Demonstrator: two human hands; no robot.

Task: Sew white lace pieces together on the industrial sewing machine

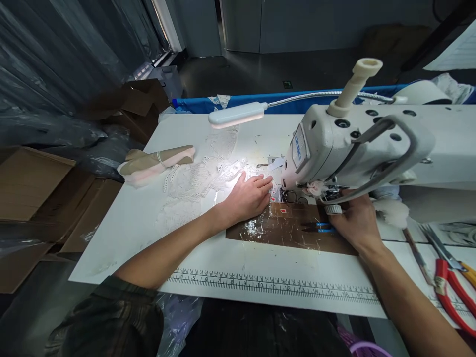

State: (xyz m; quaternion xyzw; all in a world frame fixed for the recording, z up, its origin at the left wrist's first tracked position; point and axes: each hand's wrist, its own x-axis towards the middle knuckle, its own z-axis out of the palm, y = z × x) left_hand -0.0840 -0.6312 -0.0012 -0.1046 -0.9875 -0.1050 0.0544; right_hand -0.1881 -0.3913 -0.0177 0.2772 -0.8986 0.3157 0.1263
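Note:
Flat on white lace fabric (193, 179) lies my left hand (250, 196), fingers stretched toward the presser foot (285, 196) of the white sewing machine (334, 144). My right hand (357, 223) is to the right of the needle area, its fingers mostly hidden behind the machine head and a knob (333, 209). Against that hand's left side is a small blue-handled pointed tool (323, 227), tips pointing left; whether it is gripped I cannot tell. Beneath both sits a shiny brown sheet (267, 230) with small red marks.
A rolled brown-and-pink bundle (159, 162) lies on the table's left. A lamp (238, 115) hangs over the lace. Red-handled scissors (446, 282) and a white fluffy brush (394, 213) are at right. A printed ruler (260, 285) runs along the front edge; cardboard boxes (33, 183) stand left.

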